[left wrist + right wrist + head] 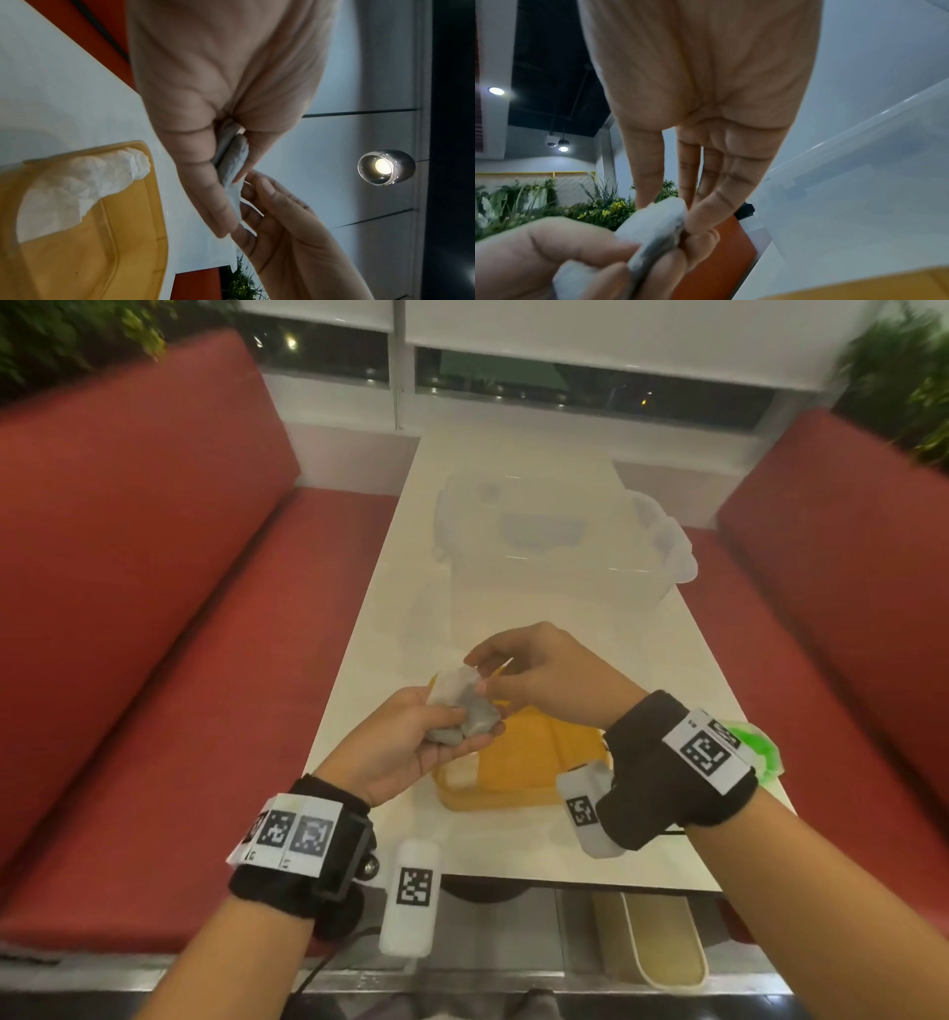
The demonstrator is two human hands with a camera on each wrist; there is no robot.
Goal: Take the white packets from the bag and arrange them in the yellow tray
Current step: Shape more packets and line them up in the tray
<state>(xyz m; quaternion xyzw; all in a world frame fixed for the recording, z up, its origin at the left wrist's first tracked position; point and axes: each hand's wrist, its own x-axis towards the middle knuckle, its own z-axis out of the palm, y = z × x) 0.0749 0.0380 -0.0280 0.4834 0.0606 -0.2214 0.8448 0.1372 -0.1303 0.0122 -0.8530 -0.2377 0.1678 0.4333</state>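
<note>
My left hand [431,737] is raised palm up over the near left end of the yellow tray [518,762] and grips a small stack of white-grey packets [462,711]. My right hand [485,677] reaches in from the right and pinches the top edge of the uppermost packet [659,217] between thumb and fingers. In the left wrist view the packets [232,162] sit between my left thumb and fingers, with the right fingers [267,203] touching them. One white packet [77,192] lies in a corner of the tray [133,243]. A clear plastic bag-like container [554,546] stands further back on the table.
The white table [590,649] is narrow, with red benches [154,608] on both sides. A green object [762,747] lies at the table's right edge beside my right wrist. The clear container [859,182] is close to the right of my right hand.
</note>
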